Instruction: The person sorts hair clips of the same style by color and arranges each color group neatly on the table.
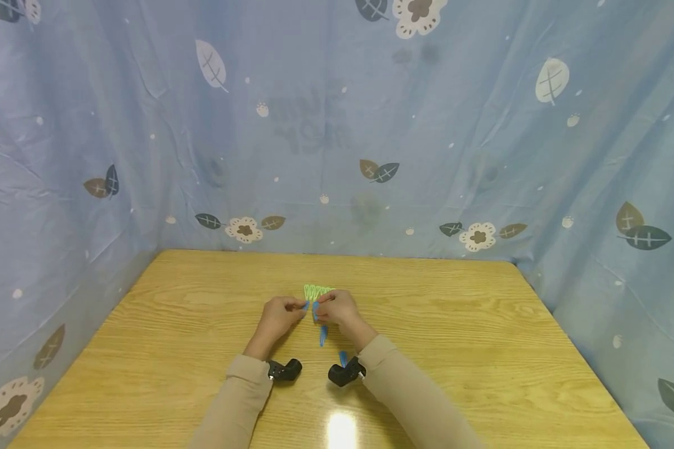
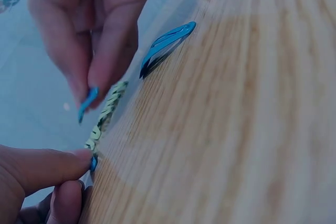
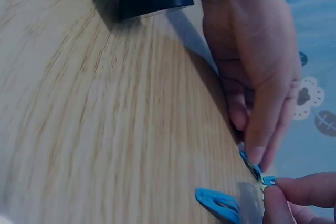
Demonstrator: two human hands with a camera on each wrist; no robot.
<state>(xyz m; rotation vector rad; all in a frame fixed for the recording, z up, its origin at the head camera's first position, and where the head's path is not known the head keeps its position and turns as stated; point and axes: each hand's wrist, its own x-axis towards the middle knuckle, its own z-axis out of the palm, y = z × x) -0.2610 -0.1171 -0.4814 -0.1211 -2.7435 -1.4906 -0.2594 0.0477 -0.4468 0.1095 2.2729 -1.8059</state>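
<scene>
My left hand [image 1: 279,318] pinches a blue snap hair clip [image 3: 249,163] between thumb and fingertips, low over the table. Just to its right, my right hand [image 1: 339,308] holds another blue hair clip [image 2: 88,103] by its fingertips; the left wrist view shows this clip raised off the wood. Beyond both hands lies a row of several light green hair clips [image 1: 316,292], its right end partly covered by the right hand. Two more blue clips lie on the table: one [image 1: 323,335] below the right hand, the other [image 1: 343,358] near the right wrist.
The wooden table [image 1: 455,330] reaches back to a blue patterned curtain [image 1: 326,125] that also hangs on both sides. Black wrist cameras [image 1: 284,370] jut inward from both wrists. A bright light reflection shows on the table's near part.
</scene>
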